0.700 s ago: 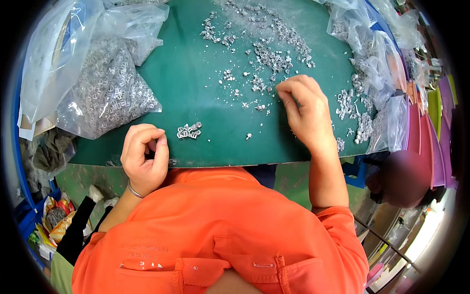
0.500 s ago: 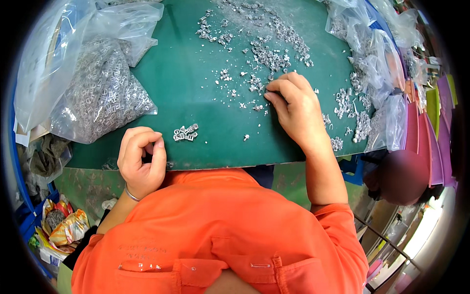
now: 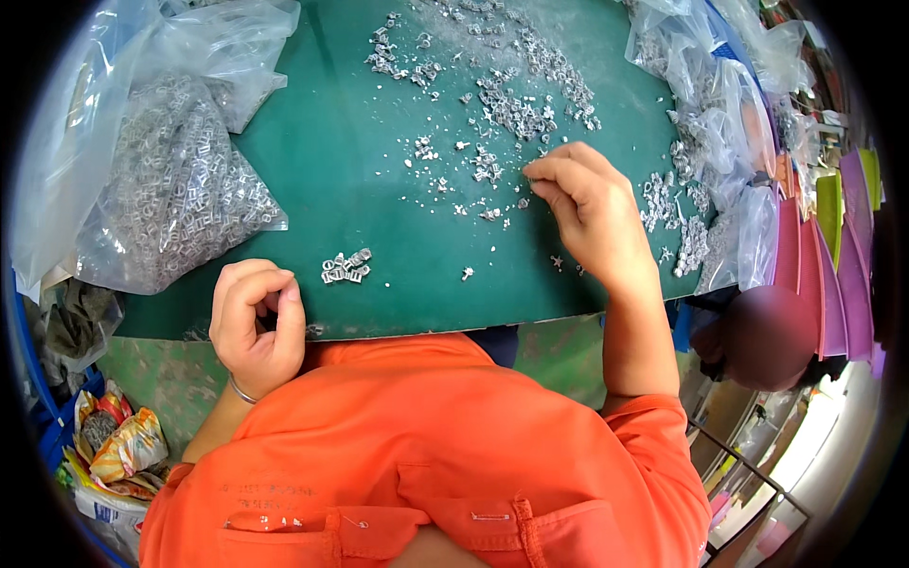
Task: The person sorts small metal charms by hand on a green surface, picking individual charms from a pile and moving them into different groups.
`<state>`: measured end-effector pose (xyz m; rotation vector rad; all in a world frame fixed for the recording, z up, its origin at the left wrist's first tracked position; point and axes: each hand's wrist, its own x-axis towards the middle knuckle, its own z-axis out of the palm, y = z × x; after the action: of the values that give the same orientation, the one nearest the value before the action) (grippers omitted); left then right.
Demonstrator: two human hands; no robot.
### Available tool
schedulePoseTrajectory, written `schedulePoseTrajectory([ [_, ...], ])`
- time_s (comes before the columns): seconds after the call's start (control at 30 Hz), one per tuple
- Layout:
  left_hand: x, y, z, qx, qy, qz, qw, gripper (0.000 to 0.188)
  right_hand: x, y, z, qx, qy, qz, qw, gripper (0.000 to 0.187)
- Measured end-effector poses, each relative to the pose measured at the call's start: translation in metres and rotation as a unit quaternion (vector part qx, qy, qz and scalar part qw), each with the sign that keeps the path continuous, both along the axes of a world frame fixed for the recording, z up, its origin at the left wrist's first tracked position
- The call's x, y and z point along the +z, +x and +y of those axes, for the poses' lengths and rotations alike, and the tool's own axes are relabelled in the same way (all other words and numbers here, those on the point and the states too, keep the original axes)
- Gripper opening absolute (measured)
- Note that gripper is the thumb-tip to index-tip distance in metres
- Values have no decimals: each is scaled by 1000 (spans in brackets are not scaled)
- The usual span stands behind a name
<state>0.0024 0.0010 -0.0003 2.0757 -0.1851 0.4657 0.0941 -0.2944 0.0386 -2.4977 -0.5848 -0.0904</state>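
Small silvery metal parts are spread over the green table (image 3: pixel 379 227). My right hand (image 3: pixel 592 208) hovers by the right side of a loose pile of metal parts (image 3: pixel 516 106), its thumb and forefinger pinched together; whatever they grip is hidden or too small to name. At the near left edge rests my left hand (image 3: pixel 258 327), fingers curled with thumb against forefinger, and I cannot see what, if anything, is inside. Just right of it sits a little cluster of metal parts (image 3: pixel 347 267). A single metal part (image 3: pixel 467 274) lies alone farther right.
A large clear bag full of metal parts (image 3: pixel 180 189) stands on the left. More clear bags (image 3: pixel 724 142) line the right side, with small groups of parts (image 3: pixel 693 248) beside them. Purple and red bins (image 3: pixel 828 275) are beyond, near a person's head (image 3: pixel 769 338).
My right hand has drawn slightly right, away from the pile. The left hand stays curled at the edge. The whole view has shifted a little.
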Motion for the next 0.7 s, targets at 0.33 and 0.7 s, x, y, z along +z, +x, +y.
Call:
schedulePoseTrajectory([
  [0.33, 1, -1, 2, -4, -1, 20, 1000, 18, -2, -9, 3, -19, 31, 10, 999, 13],
  [0.7, 4, 0, 6, -21, 18, -8, 1000, 20, -11, -37, 86, 122, 194, -35, 973, 24],
])
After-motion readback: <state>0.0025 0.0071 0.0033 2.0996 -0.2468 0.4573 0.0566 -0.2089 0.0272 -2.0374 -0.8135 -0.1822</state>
